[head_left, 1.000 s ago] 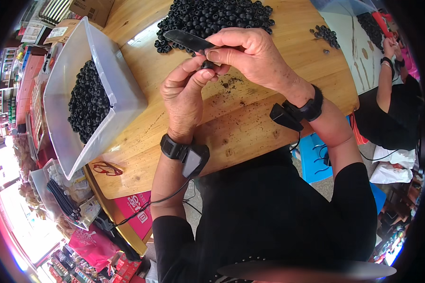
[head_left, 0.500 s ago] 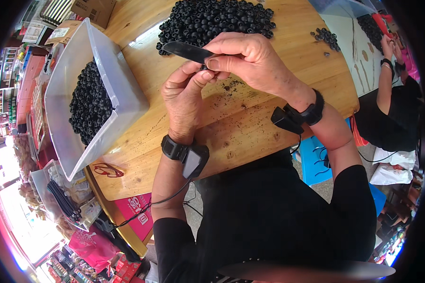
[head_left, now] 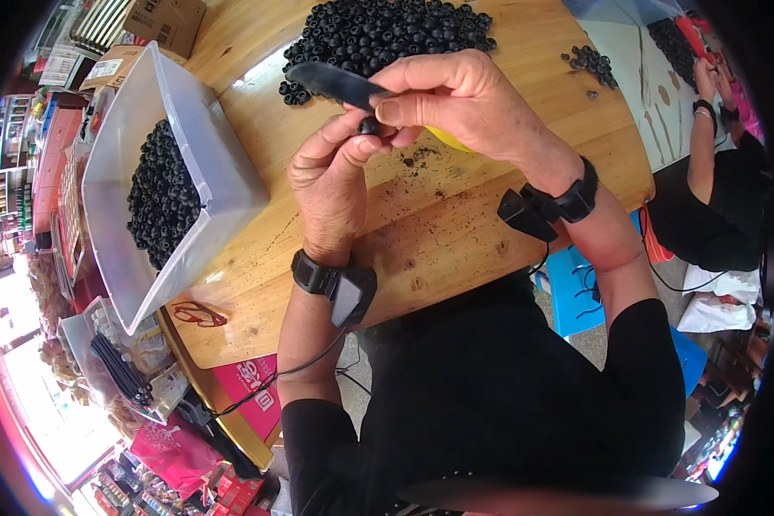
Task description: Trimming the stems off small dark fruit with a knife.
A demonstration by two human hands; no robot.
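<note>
My left hand (head_left: 328, 176) pinches a small round black plastic part (head_left: 368, 126) between thumb and fingertips. In my right hand (head_left: 456, 101) is a knife (head_left: 335, 83) with a dark blade pointing left; a bit of its yellow handle shows below the palm. The thumb and fingers grip near the blade's base, just above the black part. Whether the edge touches the part cannot be made out. Beyond both hands lies a large heap of similar black parts (head_left: 387, 36). Dark crumbs (head_left: 417, 159) are scattered on the wooden table (head_left: 456, 236) under my hands.
A translucent plastic bin (head_left: 232, 176) with many black parts stands at the left. Red-framed glasses (head_left: 199, 314) lie near the table's left corner. A smaller group of parts (head_left: 592, 64) sits at right. Beyond it, a co-worker's hands (head_left: 707, 79) hold something red. Cables hang from my wrist devices.
The black part between my left fingers now shows more plainly. My right hand has shifted slightly up and left with the knife, and its yellow handle has come into view.
</note>
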